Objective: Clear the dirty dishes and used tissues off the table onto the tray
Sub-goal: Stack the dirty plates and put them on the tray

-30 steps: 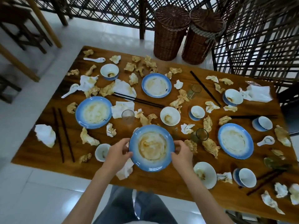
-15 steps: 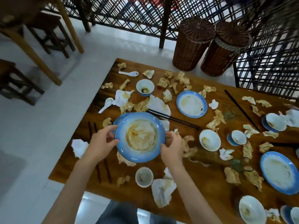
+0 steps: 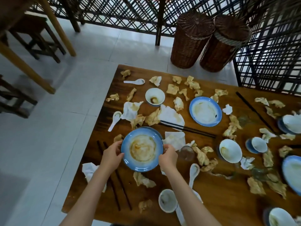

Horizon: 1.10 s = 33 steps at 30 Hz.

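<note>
Both hands are on the plate (image 3: 142,150), left hand (image 3: 112,156) gripping its near-left rim, right hand (image 3: 168,156) pinching the right rim, fingers curled round the edge on both sides. The plate sits over a second blue plate (image 3: 155,130), of which only a sliver of rim peeks out behind; I can't tell whether the two are touching or whether the top one is a shade above. Looks like stacking to me. No tray in sight anywhere, so this pile has a trip ahead of it. Here's the worry: that plate is smeared with brown sauce, and a tilt would send it running onto the table (image 3: 211,201) or a wrist. If it sits off-centre on the lower plate, the stack could rock and slide when lifted. A tissue (image 3: 175,139) lies just beside the right hand, a glass (image 3: 187,152) right next to that knuckle; a careless swing outward could knock it over. Chopsticks (image 3: 114,176) lie under the left forearm, easy to drag off the edge.
</note>
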Motion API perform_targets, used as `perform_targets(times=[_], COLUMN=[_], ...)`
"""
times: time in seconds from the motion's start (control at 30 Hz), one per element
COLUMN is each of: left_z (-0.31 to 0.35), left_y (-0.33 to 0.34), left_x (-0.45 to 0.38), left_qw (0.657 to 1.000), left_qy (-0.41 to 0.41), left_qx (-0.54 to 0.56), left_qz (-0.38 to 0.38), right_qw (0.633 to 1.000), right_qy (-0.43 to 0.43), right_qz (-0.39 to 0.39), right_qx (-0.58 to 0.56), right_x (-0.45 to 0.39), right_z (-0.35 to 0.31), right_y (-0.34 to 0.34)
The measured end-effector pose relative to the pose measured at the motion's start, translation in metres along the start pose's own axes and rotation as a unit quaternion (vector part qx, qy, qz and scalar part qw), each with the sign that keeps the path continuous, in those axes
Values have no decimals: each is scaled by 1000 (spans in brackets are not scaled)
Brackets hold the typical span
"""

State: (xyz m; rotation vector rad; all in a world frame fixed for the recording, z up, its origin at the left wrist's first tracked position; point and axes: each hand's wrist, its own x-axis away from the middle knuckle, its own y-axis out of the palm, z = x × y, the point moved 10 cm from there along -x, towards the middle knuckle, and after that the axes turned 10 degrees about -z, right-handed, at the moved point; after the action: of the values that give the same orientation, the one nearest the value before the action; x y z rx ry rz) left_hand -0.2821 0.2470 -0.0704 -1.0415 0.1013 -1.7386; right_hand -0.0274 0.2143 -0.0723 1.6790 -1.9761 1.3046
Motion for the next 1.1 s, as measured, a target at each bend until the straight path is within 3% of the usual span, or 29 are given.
perform_targets(times=[0.77, 1.1], left_z=[11, 4], left_y=[9, 12], left_x=[-28, -30], left_qw=[998, 999], left_qy=[-17, -50], left_qx=[-42, 2], left_qz=[31, -11], right_qw=[999, 1000], right_qy=[21, 4], right_qz=[14, 10], right_qx=[34, 19], right_x=[-30, -25], right_z=[1, -6], right_y=[-1, -1])
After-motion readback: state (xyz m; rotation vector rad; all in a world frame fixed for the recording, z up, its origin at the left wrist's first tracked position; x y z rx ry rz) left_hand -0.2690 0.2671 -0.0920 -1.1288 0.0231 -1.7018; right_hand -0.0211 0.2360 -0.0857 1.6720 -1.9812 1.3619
